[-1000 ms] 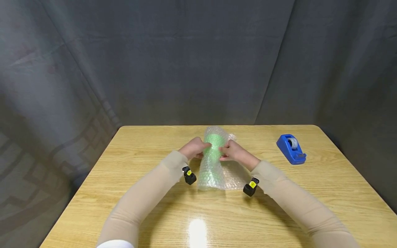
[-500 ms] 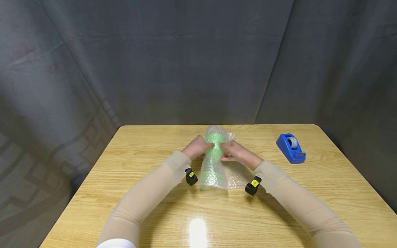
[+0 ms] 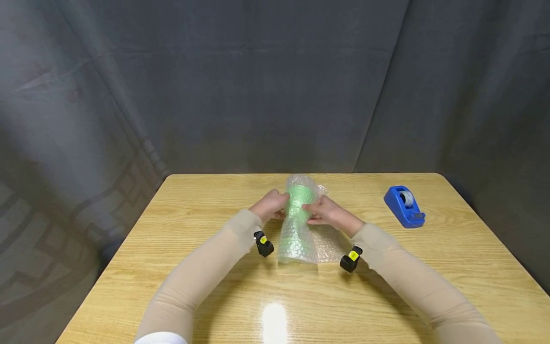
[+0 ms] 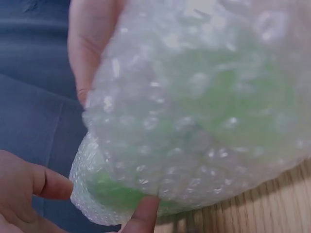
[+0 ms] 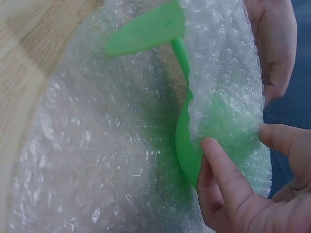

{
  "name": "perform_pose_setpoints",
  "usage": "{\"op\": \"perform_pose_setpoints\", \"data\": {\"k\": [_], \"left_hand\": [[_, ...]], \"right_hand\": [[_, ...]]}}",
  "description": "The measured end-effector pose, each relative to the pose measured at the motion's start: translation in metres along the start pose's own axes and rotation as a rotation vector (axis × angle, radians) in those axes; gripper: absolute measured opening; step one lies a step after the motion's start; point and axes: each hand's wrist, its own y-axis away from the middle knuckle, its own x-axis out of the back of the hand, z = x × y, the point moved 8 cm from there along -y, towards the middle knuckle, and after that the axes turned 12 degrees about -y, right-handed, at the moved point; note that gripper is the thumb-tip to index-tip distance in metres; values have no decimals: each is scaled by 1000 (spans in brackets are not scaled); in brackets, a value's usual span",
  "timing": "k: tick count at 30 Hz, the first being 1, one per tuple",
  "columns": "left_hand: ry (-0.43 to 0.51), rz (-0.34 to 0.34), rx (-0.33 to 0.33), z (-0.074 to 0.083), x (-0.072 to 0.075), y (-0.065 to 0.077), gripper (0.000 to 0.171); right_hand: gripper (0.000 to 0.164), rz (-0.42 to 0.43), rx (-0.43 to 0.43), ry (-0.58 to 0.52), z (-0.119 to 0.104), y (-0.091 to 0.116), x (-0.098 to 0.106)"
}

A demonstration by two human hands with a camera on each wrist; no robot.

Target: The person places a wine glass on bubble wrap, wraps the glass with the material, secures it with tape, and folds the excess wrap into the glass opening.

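A green wine glass (image 5: 187,145) lies on its side, partly rolled in clear bubble wrap (image 3: 298,239). In the right wrist view its round foot (image 5: 146,31) and stem stick out past the wrap's edge, while the bowl is mostly covered. My left hand (image 3: 272,204) holds the roll's left side, thumb and a finger against the wrap around the bowl. From the right, my right hand (image 3: 327,211) grips the wrapped bowl, with fingertips (image 5: 211,148) at the wrap's loose edge. Some fingers of both hands are hidden by the roll.
A blue tape dispenser (image 3: 404,206) with a roll of clear tape stands at the right of the wooden table (image 3: 206,196). A flat part of the wrap extends right under my right hand. Grey curtains (image 3: 266,95) hang behind the table.
The wrapped roll has shifted slightly right. My left thumb went further over the roll, then drew back to its left side. My right hand stays at the right side.
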Motion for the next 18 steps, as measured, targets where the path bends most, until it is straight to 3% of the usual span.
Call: {"op": "perform_pose_setpoints", "data": {"k": [2,6,14,18], "left_hand": [[45,-20,13,-3,0,-1,59],[31,-46,16,-5,-2,-2,59],[-8,-63,17,-7,-2,-5,25],[-19,-65,24,-8,-2,-6,18]], "right_hand": [[49,-6,2,1,0,1,0],[48,4,-1,6,0,1,0],[43,27,-25,8,2,0,1],[42,17,-29,11,2,0,0]]}}
